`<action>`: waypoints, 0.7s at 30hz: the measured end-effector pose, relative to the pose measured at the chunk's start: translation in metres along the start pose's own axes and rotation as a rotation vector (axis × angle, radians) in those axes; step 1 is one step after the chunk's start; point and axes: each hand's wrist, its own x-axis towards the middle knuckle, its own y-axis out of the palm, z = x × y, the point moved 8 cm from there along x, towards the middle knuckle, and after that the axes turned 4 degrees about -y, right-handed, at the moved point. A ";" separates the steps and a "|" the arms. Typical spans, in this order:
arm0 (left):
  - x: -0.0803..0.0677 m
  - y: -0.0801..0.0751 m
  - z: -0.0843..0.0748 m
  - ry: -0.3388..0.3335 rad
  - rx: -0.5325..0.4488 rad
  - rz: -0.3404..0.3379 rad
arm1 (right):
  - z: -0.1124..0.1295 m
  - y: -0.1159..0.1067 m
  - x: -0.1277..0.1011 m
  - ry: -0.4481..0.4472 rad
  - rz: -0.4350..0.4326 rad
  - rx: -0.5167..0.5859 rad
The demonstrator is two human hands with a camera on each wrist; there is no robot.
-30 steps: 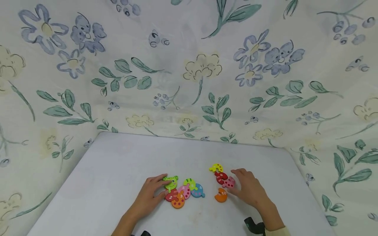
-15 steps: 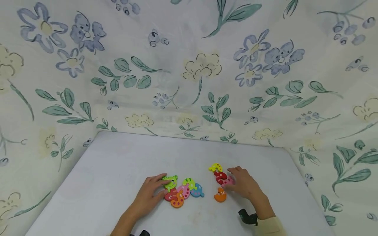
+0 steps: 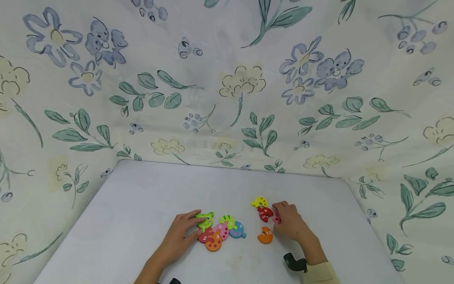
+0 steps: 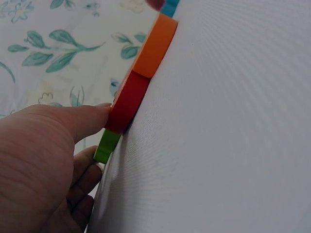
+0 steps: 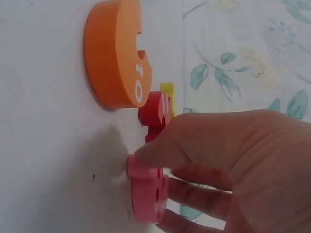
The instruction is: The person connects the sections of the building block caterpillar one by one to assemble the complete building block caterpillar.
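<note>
Pink piece (image 5: 148, 196) pinched at its edge by the right hand (image 3: 289, 223), thumb on the near rim, fingers curled under the far side; lying flat on the table (image 3: 142, 197), just right of the red piece (image 3: 265, 213). Yellow piece (image 3: 260, 202) just behind the red one, touching or nearly so. Orange piece (image 3: 265, 235) marked 10 in front, apart from the pink, close by the thumb side of the hand.

To the left, a joined cluster: green head (image 3: 205, 219), a red segment (image 4: 127, 103), an orange segment (image 3: 214, 241), then pink, green and blue ones trailing right toward the loose group. Left hand (image 3: 179, 234) resting flat against the cluster's left end, thumb tip pressed to the red segment's edge, another fingertip by the green head; fingers fairly straight, nothing gripped as far as the wrist view shows, though the lower fingers are partly hidden.

Pale grey, matte table, faintly smudged near the front edge. Behind and on both sides, a cream cloth (image 3: 227, 86) printed with blue flowers and green leaves, hung as a backdrop and meeting the table's far edge.

Both forearms reaching in from the near edge; cream sleeve (image 3: 320, 274) and a dark strap (image 3: 294, 263) at the right wrist.
</note>
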 end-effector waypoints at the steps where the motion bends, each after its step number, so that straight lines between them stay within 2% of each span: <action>1: 0.000 0.000 0.000 0.000 0.000 0.000 | 0.001 0.000 0.000 -0.006 0.000 0.004; 12: -0.001 0.000 0.000 0.000 -0.011 0.000 | 0.019 0.009 0.021 -0.037 -0.008 -0.054; 17: -0.001 -0.001 -0.001 0.008 -0.019 0.001 | 0.020 0.013 0.026 -0.005 -0.030 -0.068; 21: 0.000 0.000 0.000 0.007 -0.009 0.000 | 0.015 0.013 0.028 0.060 -0.045 -0.050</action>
